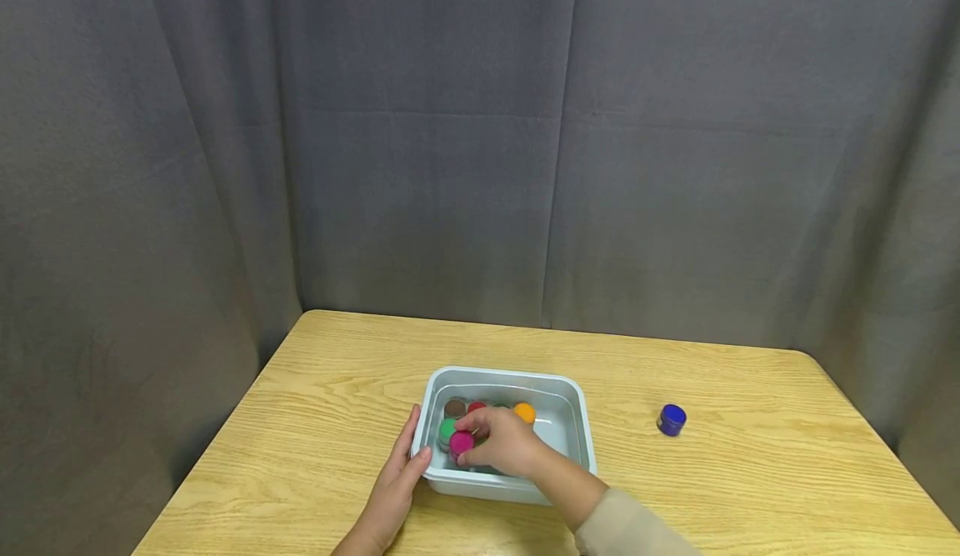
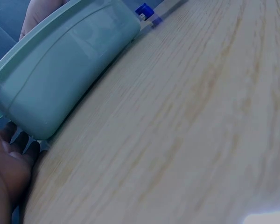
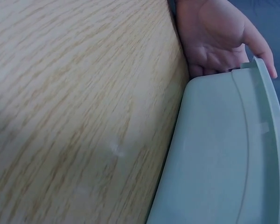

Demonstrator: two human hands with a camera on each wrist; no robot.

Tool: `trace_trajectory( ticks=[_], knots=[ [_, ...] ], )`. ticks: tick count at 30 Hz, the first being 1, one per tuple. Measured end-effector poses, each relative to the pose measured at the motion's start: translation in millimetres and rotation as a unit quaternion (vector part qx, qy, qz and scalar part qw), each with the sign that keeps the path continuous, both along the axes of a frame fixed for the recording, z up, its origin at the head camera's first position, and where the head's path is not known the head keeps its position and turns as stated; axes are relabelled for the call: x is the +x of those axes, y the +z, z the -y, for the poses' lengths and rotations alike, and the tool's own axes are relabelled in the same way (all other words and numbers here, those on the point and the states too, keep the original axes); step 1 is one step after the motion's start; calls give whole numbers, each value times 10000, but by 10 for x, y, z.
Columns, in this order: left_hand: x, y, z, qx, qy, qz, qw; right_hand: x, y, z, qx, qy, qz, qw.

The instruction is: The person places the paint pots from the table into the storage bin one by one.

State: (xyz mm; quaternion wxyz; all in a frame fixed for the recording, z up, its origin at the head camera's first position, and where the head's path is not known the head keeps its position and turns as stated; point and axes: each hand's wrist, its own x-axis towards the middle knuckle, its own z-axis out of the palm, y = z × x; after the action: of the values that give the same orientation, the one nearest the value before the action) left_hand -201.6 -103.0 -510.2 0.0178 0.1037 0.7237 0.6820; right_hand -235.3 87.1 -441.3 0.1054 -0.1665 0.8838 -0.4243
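A pale grey-green plastic tub sits on the table with several small round jars inside. My left hand grips its left end, the thumb over the rim and the fingers along the outer wall; the right wrist view also shows this left hand. Inside the tub, my right hand pinches a small jar with a magenta lid between thumb and fingers. Close to it are a green-lidded jar, a brown one and a red one. An orange-lidded jar stands farther right; another is mostly hidden by the right hand.
A jar with a blue lid stands on the wooden table to the right of the tub, visible too in the left wrist view as a blue lid. Grey curtains hang behind the table and at both sides.
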Motion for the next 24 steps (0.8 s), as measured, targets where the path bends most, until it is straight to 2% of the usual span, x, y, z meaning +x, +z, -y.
trace_trajectory(
  ticks=[11, 24],
  knots=[
    [-2, -2, -1, 45, 0, 26, 10000, -14, -15, 35, 371, 37, -82, 9993],
    [10, 8, 3, 75, -43, 28, 10000, -16, -4, 51, 401, 143, -93, 9990]
  ],
)
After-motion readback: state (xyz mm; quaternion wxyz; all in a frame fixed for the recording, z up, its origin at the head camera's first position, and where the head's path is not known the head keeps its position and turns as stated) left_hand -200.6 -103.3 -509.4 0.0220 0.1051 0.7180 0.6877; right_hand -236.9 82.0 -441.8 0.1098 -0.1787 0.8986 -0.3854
